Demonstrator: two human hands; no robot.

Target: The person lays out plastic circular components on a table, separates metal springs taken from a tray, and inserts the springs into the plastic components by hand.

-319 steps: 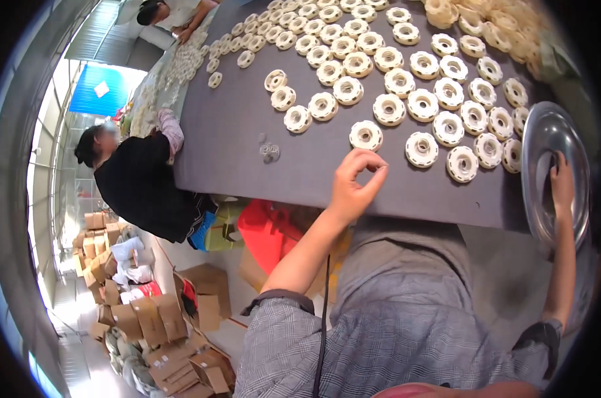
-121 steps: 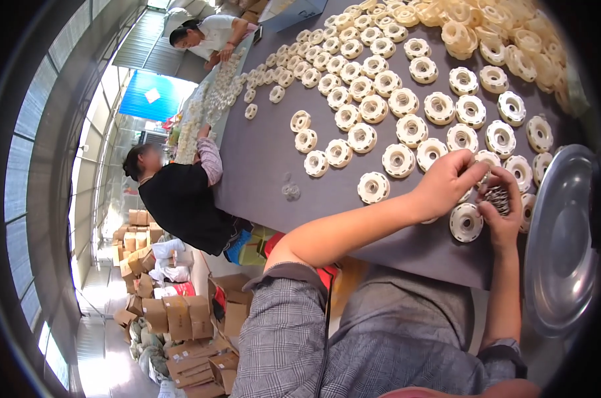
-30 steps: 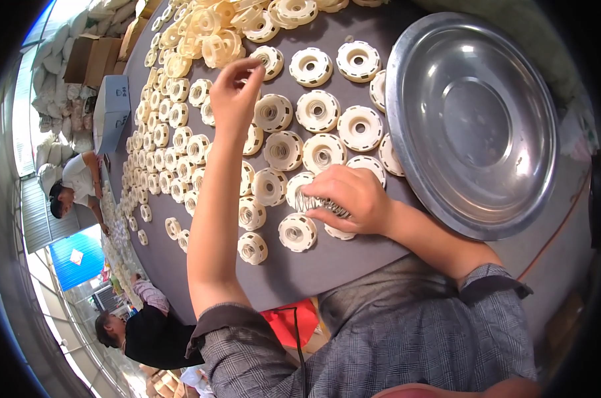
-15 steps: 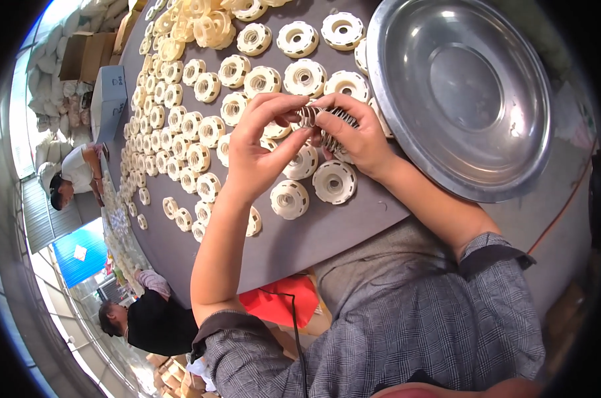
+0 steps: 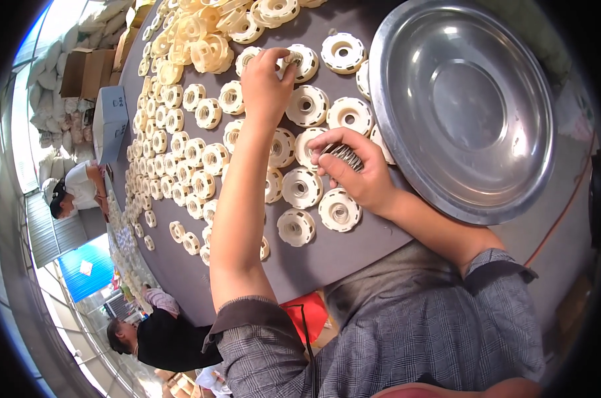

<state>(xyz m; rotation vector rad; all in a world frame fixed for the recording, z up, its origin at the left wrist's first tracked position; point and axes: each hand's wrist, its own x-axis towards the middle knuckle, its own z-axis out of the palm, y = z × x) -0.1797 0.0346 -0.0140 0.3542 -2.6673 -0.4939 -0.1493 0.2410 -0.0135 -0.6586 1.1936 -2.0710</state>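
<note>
Many cream round plastic wheels (image 5: 306, 105) with centre holes lie in rows on a dark grey table (image 5: 327, 255). My left hand (image 5: 265, 83) reaches far over them and pinches a small metal spring at one wheel (image 5: 305, 61) near the top. My right hand (image 5: 353, 174) rests closer to me, closed around a bundle of metal springs (image 5: 342, 156), just above another wheel (image 5: 340, 210).
A large empty steel bowl (image 5: 466, 106) sits on the table at the right. A heap of yellowish wheels (image 5: 194, 33) lies at the far edge. Other people work along the left side, one in white (image 5: 78, 189), one in black (image 5: 158, 338). Cardboard boxes (image 5: 88, 69) stand beyond.
My left hand has gone from beside my right hand out to a far wheel with one spring. My right hand stayed put, holding the springs.
</note>
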